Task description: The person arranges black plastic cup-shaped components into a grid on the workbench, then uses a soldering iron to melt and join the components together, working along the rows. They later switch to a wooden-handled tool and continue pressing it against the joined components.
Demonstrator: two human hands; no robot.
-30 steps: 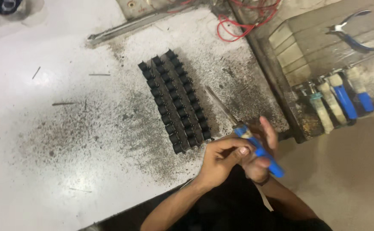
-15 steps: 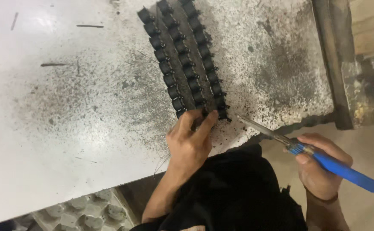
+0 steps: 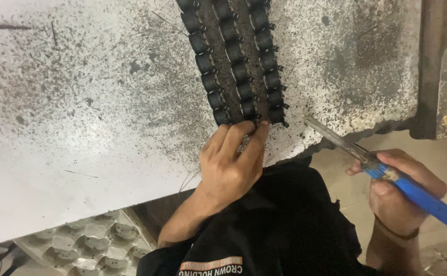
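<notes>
The left hand [image 3: 231, 163] rests its fingertips on the near end of the long black strip of small round plastic parts [image 3: 236, 61], fingers bent, pressing down but not wrapped around it. The strip lies on the white, black-speckled table [image 3: 80, 112], and its long side runs from near to far, away from the hand. The right hand [image 3: 400, 191] is closed around a blue-handled metal tool [image 3: 387, 174], whose thin tip points up-left toward the strip's near right corner, just beside it. A grey bumpy tray [image 3: 90, 240] sits low on the left. No labels show on the table.
</notes>
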